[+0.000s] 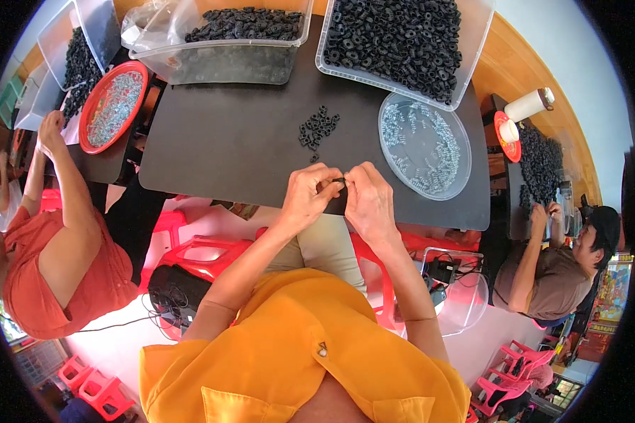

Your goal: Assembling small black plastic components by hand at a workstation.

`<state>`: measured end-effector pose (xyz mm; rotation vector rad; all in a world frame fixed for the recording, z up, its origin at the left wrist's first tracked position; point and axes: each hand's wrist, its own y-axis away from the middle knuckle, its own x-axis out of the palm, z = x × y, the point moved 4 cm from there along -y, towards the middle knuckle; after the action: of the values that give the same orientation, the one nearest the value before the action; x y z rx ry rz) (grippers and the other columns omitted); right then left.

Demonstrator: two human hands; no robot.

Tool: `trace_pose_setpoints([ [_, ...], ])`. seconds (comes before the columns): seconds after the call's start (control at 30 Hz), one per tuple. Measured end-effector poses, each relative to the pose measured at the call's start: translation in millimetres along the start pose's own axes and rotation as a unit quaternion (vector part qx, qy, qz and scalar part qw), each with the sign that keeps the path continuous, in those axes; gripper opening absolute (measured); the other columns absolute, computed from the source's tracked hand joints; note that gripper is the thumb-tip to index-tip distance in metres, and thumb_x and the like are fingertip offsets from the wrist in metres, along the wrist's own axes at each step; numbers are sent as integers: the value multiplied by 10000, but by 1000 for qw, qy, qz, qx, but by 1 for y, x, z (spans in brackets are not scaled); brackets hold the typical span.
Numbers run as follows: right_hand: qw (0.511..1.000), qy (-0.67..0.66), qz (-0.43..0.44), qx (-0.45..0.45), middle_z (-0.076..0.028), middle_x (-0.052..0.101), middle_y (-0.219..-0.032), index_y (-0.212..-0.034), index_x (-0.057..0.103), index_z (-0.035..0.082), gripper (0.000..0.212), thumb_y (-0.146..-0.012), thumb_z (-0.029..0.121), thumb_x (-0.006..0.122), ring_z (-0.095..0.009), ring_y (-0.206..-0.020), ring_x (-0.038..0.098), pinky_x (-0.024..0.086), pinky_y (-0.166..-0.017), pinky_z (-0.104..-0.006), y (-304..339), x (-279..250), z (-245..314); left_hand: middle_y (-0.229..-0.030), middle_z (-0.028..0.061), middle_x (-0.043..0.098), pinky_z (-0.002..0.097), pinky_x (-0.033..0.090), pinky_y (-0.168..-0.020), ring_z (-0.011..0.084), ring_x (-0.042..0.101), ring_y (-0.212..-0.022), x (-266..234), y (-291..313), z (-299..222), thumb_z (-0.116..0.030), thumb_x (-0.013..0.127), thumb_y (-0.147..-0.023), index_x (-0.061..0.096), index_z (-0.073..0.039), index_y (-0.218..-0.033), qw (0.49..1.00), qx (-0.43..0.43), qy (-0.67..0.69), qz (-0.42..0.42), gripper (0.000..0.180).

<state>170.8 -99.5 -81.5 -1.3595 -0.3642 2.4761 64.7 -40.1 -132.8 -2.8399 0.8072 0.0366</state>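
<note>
Over the near edge of the dark table (219, 134), my left hand (309, 196) is closed in a pinch on a small black plastic part (340, 180). My right hand (370, 204) meets it, thumb and forefinger pressed together against the part; whatever else sits in those fingertips is too small to make out. Just beyond my hands lies a loose pile of small black ring-shaped parts (319, 127). To the right stands a round clear tray (395, 156) strewn with small shiny metal springs.
Two clear bins of black parts, a left bin (226, 67) and a right bin (402, 90), line the far side. A co-worker in red (70, 261) sits left by a red tray (145, 88) of springs; another co-worker (550, 275) works at right. A clear container (466, 303) stands below the table.
</note>
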Motion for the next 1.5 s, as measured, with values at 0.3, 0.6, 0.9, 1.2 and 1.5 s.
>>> trace_pose_setpoints([
  [0.3,997,7,-66,-36,-121,550,-867,-985,540,16,303,-698,-74,585,-316,-801,541,452,-679,-395,1,2,11,-629,11,612,208,400,-460,38,502,-515,-2,-6,-3,-67,667,-779,674,27,-888,993,-99,-34,-52,144],
  [0.6,993,-19,-107,-39,-106,579,-855,-943,526,22,354,-629,-75,659,-283,-764,552,461,-668,-373,-1,4,1,-648,12,623,212,388,-486,24,473,-554,-1,-11,-2,-59,697,-731,674,35,-850,992,-107,-37,-57,153],
  [0.9,992,-24,-103,-73,-110,573,-826,-894,521,13,278,-663,-80,646,-293,-716,543,458,-622,-376,3,10,3,-647,58,646,253,441,-535,69,539,-571,-2,-8,2,-57,685,-733,679,29,-813,990,-131,16,-50,118],
  [1.2,985,18,-154,-80,-114,571,-809,-893,526,12,276,-663,-64,656,-294,-702,542,460,-610,-370,9,8,7,-643,18,626,210,381,-487,35,480,-543,0,-11,11,-68,683,-764,671,28,-817,990,-115,80,-23,110],
  [1.5,975,-95,-201,0,-171,568,-1112,-1085,515,7,480,-669,23,754,-295,-908,601,504,-747,-357,15,-9,11,-726,-11,624,214,453,-594,47,539,-644,-38,-31,-45,-56,695,-757,667,-5,-844,991,-50,73,-99,104],
])
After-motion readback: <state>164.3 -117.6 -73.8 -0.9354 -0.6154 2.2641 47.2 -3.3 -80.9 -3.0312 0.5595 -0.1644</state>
